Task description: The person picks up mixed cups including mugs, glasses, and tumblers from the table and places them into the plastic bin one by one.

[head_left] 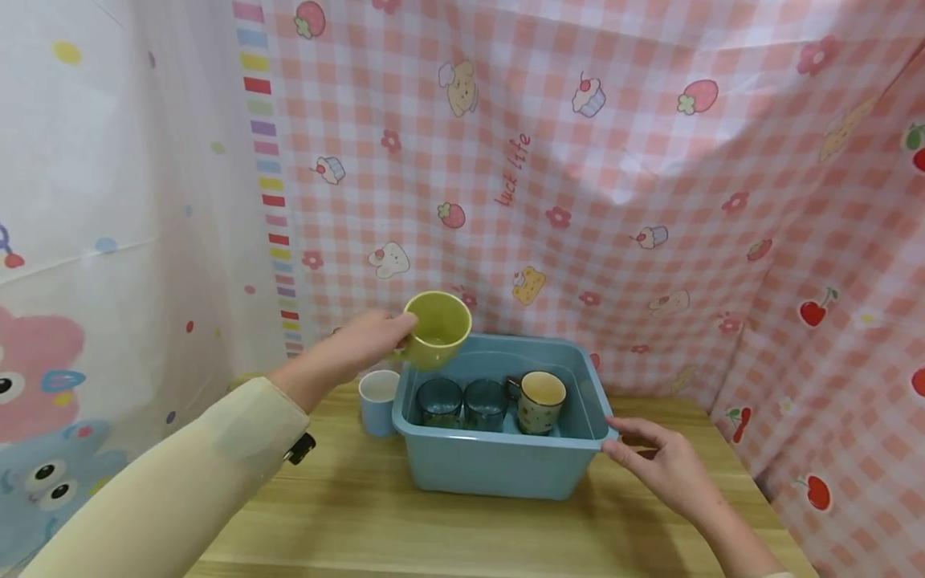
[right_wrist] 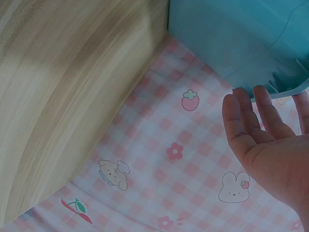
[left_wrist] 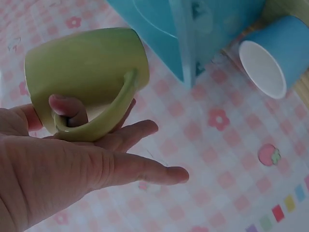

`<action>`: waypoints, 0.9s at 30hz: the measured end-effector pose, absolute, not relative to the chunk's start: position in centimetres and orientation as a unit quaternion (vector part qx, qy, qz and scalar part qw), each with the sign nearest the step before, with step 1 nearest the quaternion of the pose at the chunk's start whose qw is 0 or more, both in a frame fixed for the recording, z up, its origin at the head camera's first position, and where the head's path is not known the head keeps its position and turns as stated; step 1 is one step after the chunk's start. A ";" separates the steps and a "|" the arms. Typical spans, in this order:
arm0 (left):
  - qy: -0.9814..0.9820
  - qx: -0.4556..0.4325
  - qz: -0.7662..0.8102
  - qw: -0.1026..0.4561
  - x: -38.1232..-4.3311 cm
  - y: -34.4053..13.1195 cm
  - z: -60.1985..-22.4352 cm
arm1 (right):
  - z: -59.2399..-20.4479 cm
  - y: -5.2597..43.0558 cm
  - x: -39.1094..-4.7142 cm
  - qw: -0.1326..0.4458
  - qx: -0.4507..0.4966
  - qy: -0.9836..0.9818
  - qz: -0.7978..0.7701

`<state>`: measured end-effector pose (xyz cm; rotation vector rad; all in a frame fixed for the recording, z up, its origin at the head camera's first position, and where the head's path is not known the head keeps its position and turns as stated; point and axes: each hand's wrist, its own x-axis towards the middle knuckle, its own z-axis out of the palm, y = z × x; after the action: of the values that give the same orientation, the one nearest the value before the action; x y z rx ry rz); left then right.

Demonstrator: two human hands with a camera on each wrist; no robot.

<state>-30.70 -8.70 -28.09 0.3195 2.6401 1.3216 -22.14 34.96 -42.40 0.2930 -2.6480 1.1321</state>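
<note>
My left hand (head_left: 372, 341) holds a yellow-green mug (head_left: 433, 353) by its handle, above the left rear of a blue plastic basin (head_left: 499, 466). In the left wrist view, a finger is hooked through the mug's handle (left_wrist: 111, 113). My right hand (head_left: 668, 461) touches the basin's front right corner at the rim; in the right wrist view its fingers (right_wrist: 265, 116) are fairly straight, with the fingertips at the rim. Inside the basin stand two dark clear glasses (head_left: 439, 401) and a cream patterned mug (head_left: 538, 413) with a dark handle.
Left of the basin, close to its wall, stands a light blue cup (head_left: 379, 405) with a white inside. Everything rests on a wooden table (head_left: 347, 514). Behind and to the right hangs a pink checked curtain (head_left: 578, 201); a white patterned curtain (head_left: 144, 185) hangs on the left.
</note>
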 end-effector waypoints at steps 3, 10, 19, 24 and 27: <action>0.881 0.118 0.448 0.094 -30.9 -7.1 -28.2 | -42.4 35.0 -22.2 0.127 0.101 -0.908 0.386; 0.879 0.163 0.430 0.127 -31.6 -3.1 -29.6 | -42.5 34.8 -21.9 0.122 0.096 -0.909 0.387; 0.872 0.202 0.411 0.172 -32.3 0.7 -31.5 | -42.2 34.6 -21.9 0.133 0.109 -0.904 0.391; 0.880 0.205 0.387 0.185 -33.2 1.7 -32.3 | -42.1 34.7 -21.9 0.132 0.108 -0.905 0.391; 0.889 0.209 0.360 0.191 -33.7 1.8 -32.7 | -42.1 34.7 -21.9 0.128 0.106 -0.907 0.387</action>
<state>-33.68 1.83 -32.74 0.5865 2.4971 1.0109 -21.86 34.73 -42.12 0.3074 -2.6386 1.1255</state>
